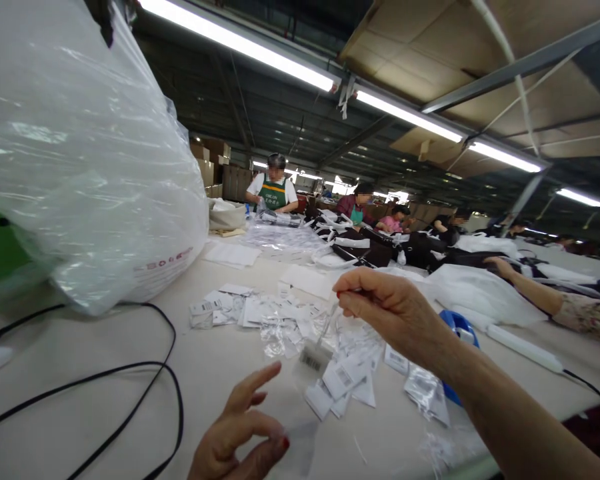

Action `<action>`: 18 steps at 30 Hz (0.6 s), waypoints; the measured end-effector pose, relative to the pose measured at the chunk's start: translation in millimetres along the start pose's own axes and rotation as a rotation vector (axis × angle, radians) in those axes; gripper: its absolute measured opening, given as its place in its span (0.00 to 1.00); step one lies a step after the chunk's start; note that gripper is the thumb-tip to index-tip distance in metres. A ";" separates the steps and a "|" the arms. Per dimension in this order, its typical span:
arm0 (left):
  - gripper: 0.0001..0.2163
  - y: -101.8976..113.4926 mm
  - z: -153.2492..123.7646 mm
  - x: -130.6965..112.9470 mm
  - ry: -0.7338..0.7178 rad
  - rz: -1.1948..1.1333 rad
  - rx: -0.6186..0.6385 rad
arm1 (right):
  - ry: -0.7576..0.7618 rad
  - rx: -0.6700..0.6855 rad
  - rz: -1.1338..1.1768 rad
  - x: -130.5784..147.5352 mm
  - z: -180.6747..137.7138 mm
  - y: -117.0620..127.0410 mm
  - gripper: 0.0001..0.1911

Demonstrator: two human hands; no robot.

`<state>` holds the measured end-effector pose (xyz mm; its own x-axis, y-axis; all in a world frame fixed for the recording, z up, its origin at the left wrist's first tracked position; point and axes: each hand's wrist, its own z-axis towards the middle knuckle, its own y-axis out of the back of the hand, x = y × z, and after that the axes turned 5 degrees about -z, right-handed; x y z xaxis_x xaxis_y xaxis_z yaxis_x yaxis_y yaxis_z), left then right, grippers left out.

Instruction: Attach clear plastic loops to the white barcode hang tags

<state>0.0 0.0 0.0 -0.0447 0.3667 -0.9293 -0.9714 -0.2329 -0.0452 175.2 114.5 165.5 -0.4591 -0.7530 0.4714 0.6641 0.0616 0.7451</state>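
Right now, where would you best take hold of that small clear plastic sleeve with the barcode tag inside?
The small clear plastic sleeve with the barcode tag hangs from the right hand. Probably pinch its free lower edge from below, near the left hand; it is thin and flat.

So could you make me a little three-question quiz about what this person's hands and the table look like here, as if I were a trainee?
1. True or false: the right hand rests flat on the table.
2. What dangles below the right hand? A) a small clear bag with a barcode tag  B) a pair of scissors  C) a roll of tape
3. What dark thing loops across the table near the big plastic bag?

Key:
1. False. It is raised, fingertips pinched together.
2. A. The left hand pinches the bag's lower end.
3. A black cable.
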 end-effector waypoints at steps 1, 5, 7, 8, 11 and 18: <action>0.05 -0.6 4.9 -0.4 -0.022 0.012 0.011 | 0.002 -0.003 -0.001 2.3 -0.8 2.0 0.06; 0.08 -3.8 26.0 -1.6 -0.027 0.051 0.148 | 0.013 -0.010 0.037 12.7 -4.8 8.2 0.06; 0.10 -6.6 35.1 -2.4 0.007 0.000 0.243 | 0.020 -0.007 0.075 17.8 -7.5 10.0 0.06; 0.10 -8.5 38.6 -2.7 0.031 -0.050 0.292 | 0.019 -0.003 0.094 20.2 -8.9 10.7 0.06; 0.09 -15.9 43.5 -1.8 0.115 -0.246 0.438 | 0.000 0.009 0.141 26.1 -13.3 11.6 0.06; 0.07 -36.3 34.4 -4.9 0.175 -0.658 0.653 | -0.060 0.033 0.343 32.9 -20.4 12.0 0.05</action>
<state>27.4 37.7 18.8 0.5438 0.0921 -0.8342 -0.7295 0.5432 -0.4156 180.1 77.2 180.3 -0.2470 -0.6446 0.7235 0.7669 0.3263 0.5525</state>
